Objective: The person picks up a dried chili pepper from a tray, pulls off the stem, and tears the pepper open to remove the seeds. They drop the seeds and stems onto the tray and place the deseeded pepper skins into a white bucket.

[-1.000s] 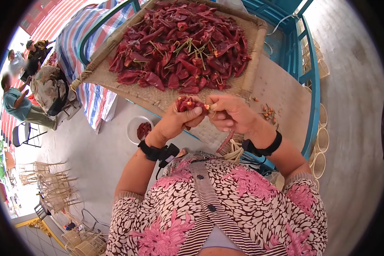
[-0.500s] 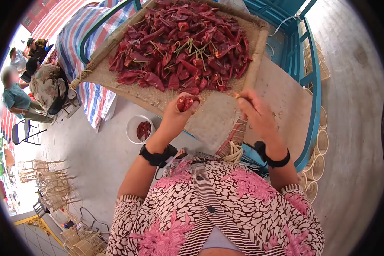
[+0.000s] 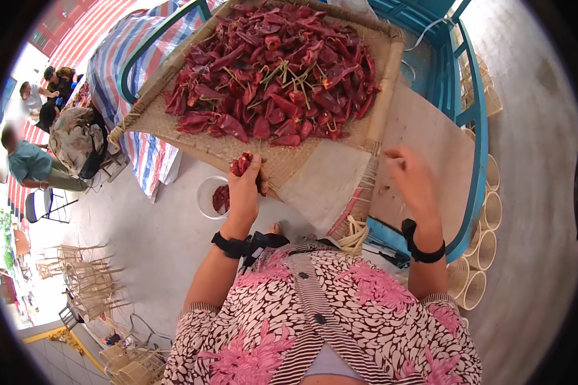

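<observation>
Red peppers (image 3: 270,83) heap a woven tray (image 3: 189,138); dark-red pieces (image 3: 221,199) lie in a white bucket (image 3: 205,195). The left hand (image 3: 245,196) is wrapped around several dried pods (image 3: 241,164); the right hand (image 3: 415,181) curls loosely, its contents unclear.

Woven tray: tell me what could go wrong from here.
The red peppers bunched in the left hand could slip out and perhaps miss the white container below. The loose heap might spill if the woven tray is jolted, since some peppers lie near its edge.
</observation>
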Motion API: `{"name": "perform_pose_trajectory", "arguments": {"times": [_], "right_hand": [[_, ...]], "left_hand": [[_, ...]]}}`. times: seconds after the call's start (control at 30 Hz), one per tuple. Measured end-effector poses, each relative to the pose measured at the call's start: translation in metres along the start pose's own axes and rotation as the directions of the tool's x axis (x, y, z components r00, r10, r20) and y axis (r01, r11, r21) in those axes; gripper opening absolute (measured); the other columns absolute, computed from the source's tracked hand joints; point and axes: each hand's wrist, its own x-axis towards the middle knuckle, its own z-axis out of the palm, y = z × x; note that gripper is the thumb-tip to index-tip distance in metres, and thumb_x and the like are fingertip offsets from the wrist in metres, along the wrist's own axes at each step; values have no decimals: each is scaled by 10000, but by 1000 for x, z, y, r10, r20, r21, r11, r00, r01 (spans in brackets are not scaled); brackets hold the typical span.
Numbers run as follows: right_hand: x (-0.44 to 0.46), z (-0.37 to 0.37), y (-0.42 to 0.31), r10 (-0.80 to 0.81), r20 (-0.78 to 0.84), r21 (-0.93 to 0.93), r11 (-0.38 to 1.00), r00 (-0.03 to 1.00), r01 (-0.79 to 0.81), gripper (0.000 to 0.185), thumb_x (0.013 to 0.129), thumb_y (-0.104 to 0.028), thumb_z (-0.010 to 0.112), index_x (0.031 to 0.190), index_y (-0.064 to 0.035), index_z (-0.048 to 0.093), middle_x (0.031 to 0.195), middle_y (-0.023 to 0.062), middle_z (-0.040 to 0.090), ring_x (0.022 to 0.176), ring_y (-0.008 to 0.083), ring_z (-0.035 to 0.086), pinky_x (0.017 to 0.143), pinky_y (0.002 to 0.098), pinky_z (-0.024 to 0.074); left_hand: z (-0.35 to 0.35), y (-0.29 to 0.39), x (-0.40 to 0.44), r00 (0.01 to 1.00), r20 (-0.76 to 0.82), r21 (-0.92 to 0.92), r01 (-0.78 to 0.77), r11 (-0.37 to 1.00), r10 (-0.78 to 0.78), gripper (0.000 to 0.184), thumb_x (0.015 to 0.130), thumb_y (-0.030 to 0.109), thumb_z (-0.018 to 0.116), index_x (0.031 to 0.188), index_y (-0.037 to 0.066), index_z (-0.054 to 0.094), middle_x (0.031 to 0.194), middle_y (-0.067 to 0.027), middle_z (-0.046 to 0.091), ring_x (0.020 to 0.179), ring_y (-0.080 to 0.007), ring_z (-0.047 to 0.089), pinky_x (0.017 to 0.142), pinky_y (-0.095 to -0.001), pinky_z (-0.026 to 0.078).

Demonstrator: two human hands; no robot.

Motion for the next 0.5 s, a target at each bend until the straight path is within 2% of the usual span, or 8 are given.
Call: {"name": "perform_pose_trajectory", "arguments": {"times": [0.03,0.1,0.17,0.27,0.37,0.4,0.47,0.5], "right_hand": [[-1,3,-22,-59,71,22,998,996,57,193,862,-170,576,1030,-89,626,1024,143,627,902,325,624,787,423,490],[-2,15,-60,-203,277,-107,965,939,240,257,869,-186,597,1096,-66,616,1055,137,628,911,316,628,771,412,493],[6,43,-79,-251,333,-270,898,909,347,273,862,-229,607,1094,-88,587,1015,123,601,910,334,621,755,433,498],[43,97,-79,-233,275,-407,851,933,333,269,840,-210,621,1077,-99,557,1004,117,567,914,335,622,748,454,498],[70,132,-77,-292,182,-381,860,939,341,258,805,-173,637,1022,-66,546,988,137,561,877,341,639,703,472,509],[74,142,-75,-289,189,-414,843,939,343,260,799,-168,640,1020,-68,544,993,137,559,872,339,640,696,472,509],[81,151,-72,-284,208,-485,801,936,350,266,787,-156,645,1017,-73,540,1003,138,556,860,335,642,681,473,510],[80,152,-76,-281,199,-484,805,939,343,263,784,-149,644,1013,-72,540,1000,142,560,863,334,640,684,468,509]], "left_hand": [[-2,-3,3,1000,4,-9,-20,1000,20,238,956,274,593,853,62,565,630,12,512,518,-87,471,468,-234,347],[-2,-2,6,1000,17,3,-2,1000,2,225,953,270,597,877,60,569,655,5,537,534,-93,500,476,-234,366],[-5,2,10,998,60,16,3,1000,-4,210,948,262,602,891,63,572,674,1,557,551,-94,522,483,-232,382],[-12,6,8,990,138,3,10,1000,-10,177,940,240,610,894,72,576,694,3,574,573,-87,539,493,-226,401],[-25,9,9,975,218,-25,45,999,-39,132,931,206,614,906,81,583,716,7,583,587,-79,541,497,-225,409],[-32,7,10,961,275,-23,37,999,-29,133,932,203,613,932,73,584,730,6,586,594,-78,542,503,-222,407],[-32,23,3,954,293,-46,86,995,-69,91,921,151,626,925,66,594,692,23,556,589,-56,497,515,-207,368],[-36,23,5,946,318,-43,74,996,-57,86,917,133,627,946,58,596,722,18,566,599,-59,507,531,-207,387]]}}
